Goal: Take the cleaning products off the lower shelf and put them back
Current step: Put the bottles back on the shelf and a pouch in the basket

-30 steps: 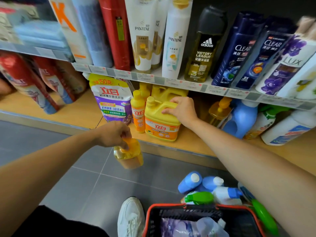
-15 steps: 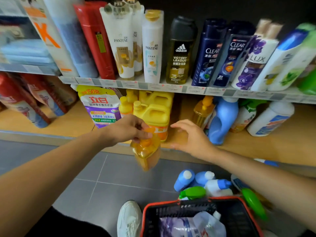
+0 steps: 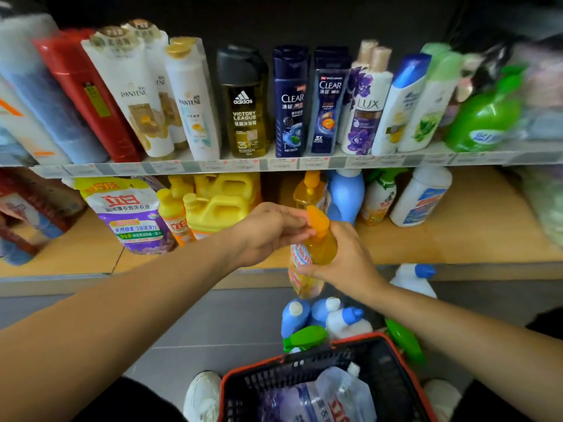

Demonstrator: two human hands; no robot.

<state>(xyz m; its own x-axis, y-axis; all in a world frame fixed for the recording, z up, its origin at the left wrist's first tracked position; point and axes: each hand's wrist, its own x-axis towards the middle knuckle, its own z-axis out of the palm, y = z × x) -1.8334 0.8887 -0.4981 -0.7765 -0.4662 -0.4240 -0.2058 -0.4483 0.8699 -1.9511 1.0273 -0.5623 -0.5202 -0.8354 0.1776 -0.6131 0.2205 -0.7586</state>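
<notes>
**Two hands holding an orange pump bottle in front of the lower shelf**

The person's left hand is curling its fingertips around the orange pump top. The right hand is wrapping around the body of the translucent orange plastic pump bottle. The bottle is hanging in the air, slightly tilted, just in front of the wooden lower shelf. Yellow plastic jugs are standing on that shelf to the left. Below, a black mesh basket with a red rim is sitting beside blue-and-white bottles on the floor.
</notes>
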